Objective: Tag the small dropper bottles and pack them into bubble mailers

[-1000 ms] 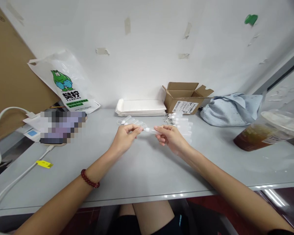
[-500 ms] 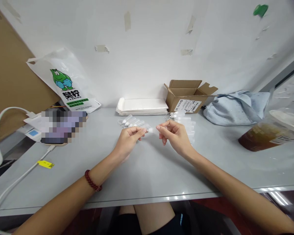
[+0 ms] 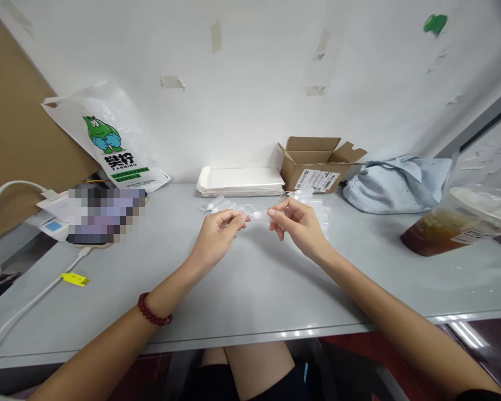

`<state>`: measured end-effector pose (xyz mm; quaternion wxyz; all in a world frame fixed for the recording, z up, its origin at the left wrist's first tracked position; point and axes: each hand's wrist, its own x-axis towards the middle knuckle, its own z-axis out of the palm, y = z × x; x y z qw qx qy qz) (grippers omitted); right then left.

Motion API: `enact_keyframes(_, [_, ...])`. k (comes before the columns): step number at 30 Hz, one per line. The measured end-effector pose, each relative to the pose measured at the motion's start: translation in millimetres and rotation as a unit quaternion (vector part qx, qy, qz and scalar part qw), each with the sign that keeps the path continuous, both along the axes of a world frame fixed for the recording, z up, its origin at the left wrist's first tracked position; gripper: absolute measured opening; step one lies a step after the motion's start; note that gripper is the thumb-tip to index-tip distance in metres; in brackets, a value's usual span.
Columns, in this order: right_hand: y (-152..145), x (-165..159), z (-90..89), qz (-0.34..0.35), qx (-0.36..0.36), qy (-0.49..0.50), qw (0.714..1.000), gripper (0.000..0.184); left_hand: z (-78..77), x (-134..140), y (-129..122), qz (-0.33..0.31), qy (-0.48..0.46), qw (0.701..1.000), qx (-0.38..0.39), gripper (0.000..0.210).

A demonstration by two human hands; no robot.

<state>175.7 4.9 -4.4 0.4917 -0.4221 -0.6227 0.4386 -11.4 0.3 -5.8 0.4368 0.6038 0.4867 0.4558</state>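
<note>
Clear tube (image 3: pixel 262 215) held up over the grey table (image 3: pixel 250 295), between the left hand (image 3: pixel 214 238) and the right hand (image 3: pixel 304 227). Long axis close to level, running left to right, roughly along the table's front edge. White capped end points left; plain body points right and passes into the right fingertips. Look: small, slim, see-through to milky; a thin pale loop (image 3: pixel 249 206) shows by the capped end.

From the left: white printed bag (image 3: pixel 108 139) with a green figure. Below it, a phone (image 3: pixel 125 214), largely pixelated, plugged to a white cable (image 3: pixel 82 254) with a yellow tag (image 3: pixel 75 279). Next, loose tubes (image 3: pixel 217 204) lying just beyond the left hand. That hand, red bracelet (image 3: pixel 150 314) at the wrist, pinches thumb to forefinger at the tube's capped end; exact grip point too small to tell. White stack (image 3: pixel 242 181) lies flat behind. Right hand pinches the body narrowly, other fingers curled. Past it, a row of tubes (image 3: pixel 324 214), partly hidden; open carton (image 3: pixel 311 179); pale blue cloth bundle (image 3: pixel 394 186); lidded cup (image 3: pixel 434 231) of brown drink.
</note>
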Motion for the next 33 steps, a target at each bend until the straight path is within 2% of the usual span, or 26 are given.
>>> enact_keyframes(5, [2.5, 3.7, 5.9, 0.012, -0.02, -0.029, 0.999, 0.036, 1.9, -1.7, 0.2, -0.026, 0.063, 0.997, 0.029, 0.026])
enact_keyframes(8, [7.9, 10.6, 6.6, 0.045, -0.031, -0.11, 0.992, 0.037, -0.6, -8.0, 7.7, -0.1, 0.128, 0.986, 0.026, 0.026])
enact_keyframes(10, [13.6, 17.2, 5.1, 0.053, -0.022, -0.173, 0.983, 0.036, -2.2, -17.0, 17.3, -0.122, 0.157, 0.98, 0.014, 0.026])
enact_keyframes(11, [17.0, 21.0, 4.0, 0.038, -0.004, -0.198, 0.979, 0.035, -2.7, -22.9, 23.0, -0.103, 0.158, 0.982, 0.014, 0.026])
enact_keyframes(13, [24.9, 29.7, 2.2, -0.032, 0.061, -0.243, 0.967, 0.03, -3.1, -36.4, 34.6, -0.021, 0.151, 0.988, 0.017, 0.026])
enact_keyframes(15, [33.9, 40.3, 1.2, -0.111, 0.132, -0.286, 0.943, 0.023, -3.8, -49.5, 44.7, 0.065, 0.156, 0.985, 0.044, 0.026])
enact_keyframes(17, [43.2, 52.7, 1.0, -0.167, 0.178, -0.315, 0.917, 0.018, -5.7, -59.6, 51.7, 0.119, 0.192, 0.972, 0.063, 0.025])
enact_keyframes(20, [55.9, 72.7, 0.1, -0.208, 0.202, -0.344, 0.893, 0.012, -10.3, -66.6, 56.5, 0.124, 0.238, 0.963, 0.027, 0.028])
enact_keyframes(23, [65.0, 89.7, -2.2, -0.232, 0.191, -0.365, 0.881, 0.011, -12.2, -67.1, 56.8, 0.118, 0.294, 0.948, 0.005, 0.032])
enact_keyframes(27, [71.1, 102.5, -5.6, -0.226, 0.154, -0.393, 0.878, 0.013, -8.9, -66.3, 55.3, 0.153, 0.328, 0.932, 0.031, 0.032])
enact_keyframes(33, [74.1, 110.6, -10.4, -0.204, 0.106, -0.413, 0.881, 0.015, -6.2, -63.1, 52.2, 0.167, 0.322, 0.931, 0.049, 0.032])
